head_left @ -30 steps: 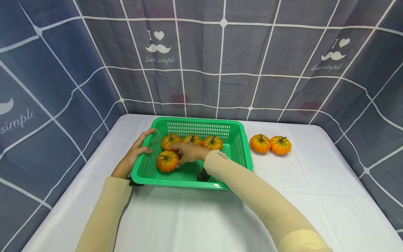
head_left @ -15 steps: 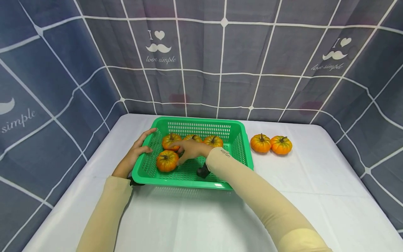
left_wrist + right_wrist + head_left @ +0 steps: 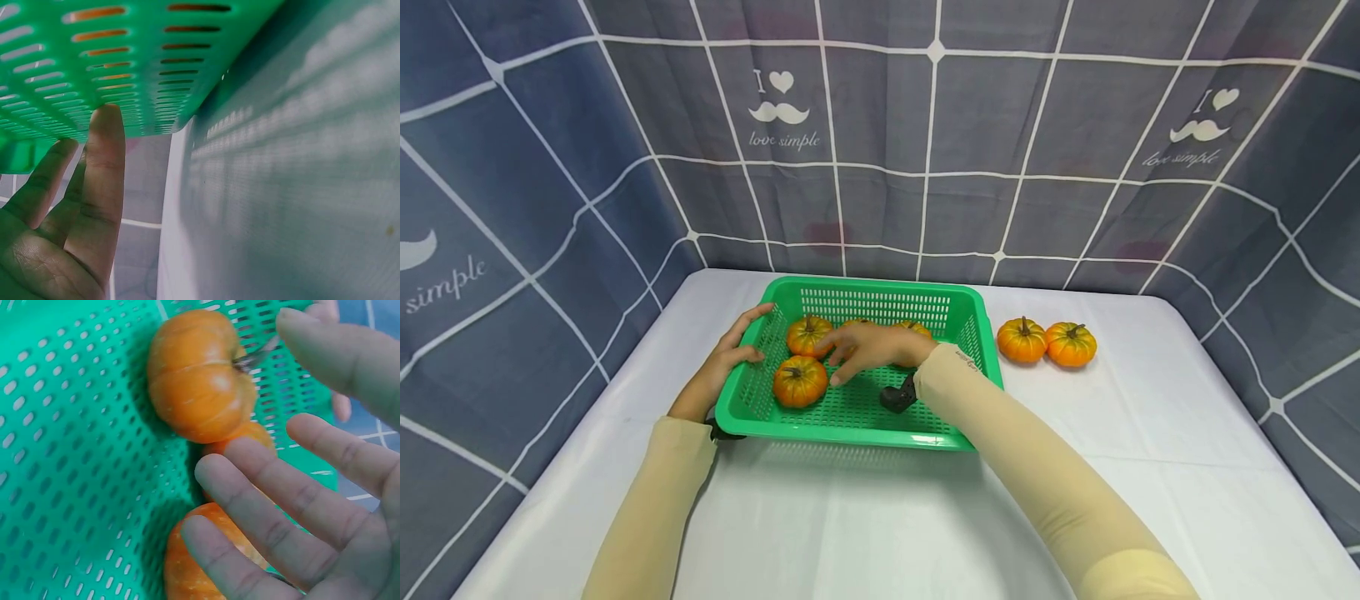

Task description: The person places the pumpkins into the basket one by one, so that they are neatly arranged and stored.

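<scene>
A green plastic basket (image 3: 850, 435) with slotted walls holds several small orange pumpkins. My left hand (image 3: 718, 367) grips its left rim; two of its digits reach over the edge. The left wrist view has the other fingers (image 3: 105, 162) straight against the outer wall. Above the basket floor hovers my right hand (image 3: 876, 346), fingers spread and holding nothing. Nearest to it is the front-left pumpkin (image 3: 800, 382), just left of its fingertips. Behind that one sits another pumpkin (image 3: 808, 335). Two more at the back are partly hidden by the right hand.
Two pumpkins, a left one (image 3: 1022, 340) and a right one (image 3: 1071, 344), stand side by side on the white tablecloth (image 3: 1150, 417), right of the basket. A grey curtain with white lines (image 3: 880, 108) rises behind and at both sides.
My right hand has drawn back rightward from the front-left pumpkin and its fingers have spread. That pumpkin stays in place. The left hand has kept its place on the rim.
</scene>
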Action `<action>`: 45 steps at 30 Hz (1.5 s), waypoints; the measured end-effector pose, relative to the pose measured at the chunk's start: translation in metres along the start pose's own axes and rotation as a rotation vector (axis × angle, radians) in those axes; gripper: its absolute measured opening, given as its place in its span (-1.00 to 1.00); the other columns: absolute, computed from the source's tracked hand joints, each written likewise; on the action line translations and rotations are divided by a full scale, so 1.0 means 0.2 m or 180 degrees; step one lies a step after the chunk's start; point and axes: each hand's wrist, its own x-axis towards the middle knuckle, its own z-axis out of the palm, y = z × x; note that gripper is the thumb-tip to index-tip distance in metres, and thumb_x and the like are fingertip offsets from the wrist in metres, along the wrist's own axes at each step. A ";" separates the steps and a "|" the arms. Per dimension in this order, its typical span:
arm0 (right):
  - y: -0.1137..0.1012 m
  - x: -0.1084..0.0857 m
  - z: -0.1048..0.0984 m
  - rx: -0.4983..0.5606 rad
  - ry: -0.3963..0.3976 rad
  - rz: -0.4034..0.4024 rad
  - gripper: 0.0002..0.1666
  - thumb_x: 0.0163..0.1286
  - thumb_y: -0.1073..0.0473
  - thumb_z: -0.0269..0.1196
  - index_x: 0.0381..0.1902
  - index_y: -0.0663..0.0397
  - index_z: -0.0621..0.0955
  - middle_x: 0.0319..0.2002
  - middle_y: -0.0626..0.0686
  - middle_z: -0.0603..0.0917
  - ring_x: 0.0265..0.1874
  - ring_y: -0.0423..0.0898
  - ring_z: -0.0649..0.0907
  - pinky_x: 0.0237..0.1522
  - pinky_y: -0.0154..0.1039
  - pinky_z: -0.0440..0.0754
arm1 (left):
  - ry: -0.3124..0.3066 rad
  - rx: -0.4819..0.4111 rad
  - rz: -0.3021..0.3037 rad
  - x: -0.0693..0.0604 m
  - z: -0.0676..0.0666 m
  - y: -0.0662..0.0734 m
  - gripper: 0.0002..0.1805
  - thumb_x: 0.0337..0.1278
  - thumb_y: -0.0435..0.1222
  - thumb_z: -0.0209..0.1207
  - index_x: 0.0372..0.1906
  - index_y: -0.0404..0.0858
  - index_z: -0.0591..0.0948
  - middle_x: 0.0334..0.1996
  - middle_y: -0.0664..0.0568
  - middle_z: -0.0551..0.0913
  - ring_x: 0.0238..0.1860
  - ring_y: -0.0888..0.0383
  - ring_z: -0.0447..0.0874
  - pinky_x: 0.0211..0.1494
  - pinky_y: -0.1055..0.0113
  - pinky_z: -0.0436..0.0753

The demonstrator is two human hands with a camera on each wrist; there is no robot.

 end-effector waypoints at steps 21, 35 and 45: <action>0.00 -0.24 -0.12 0.0755 0.0546 -0.0773 -0.35 0.56 0.27 0.31 0.55 0.19 0.49 0.32 0.23 0.69 0.33 0.17 0.64 0.35 -0.03 0.59 | 0.0004 0.0046 0.0037 0.00 0.00 0.00 -0.01 0.12 -0.42 0.02 0.76 -0.15 0.13 0.78 -0.07 -0.12 0.73 -0.21 -0.21 0.48 -0.34 0.10; 0.02 -0.43 -0.20 0.1224 0.0998 -0.1018 -0.38 0.53 0.34 0.28 0.52 0.21 0.52 0.30 0.24 0.69 0.21 0.13 0.73 0.31 0.12 0.62 | -0.0002 0.0056 0.0003 0.00 0.00 0.01 -0.01 0.13 -0.42 0.01 0.77 -0.13 0.12 0.78 -0.04 -0.13 0.69 -0.20 -0.11 0.40 -0.20 0.21; 0.07 -0.58 -0.23 0.1233 0.1357 -0.1046 -0.36 0.51 0.34 0.28 0.52 0.18 0.52 0.24 0.16 0.73 0.20 0.08 0.75 0.31 0.04 0.62 | 0.0019 0.0134 0.0042 0.00 0.00 0.01 -0.01 0.13 -0.41 0.02 0.76 -0.15 0.13 0.78 -0.07 -0.13 0.72 -0.21 -0.22 0.39 -0.26 0.19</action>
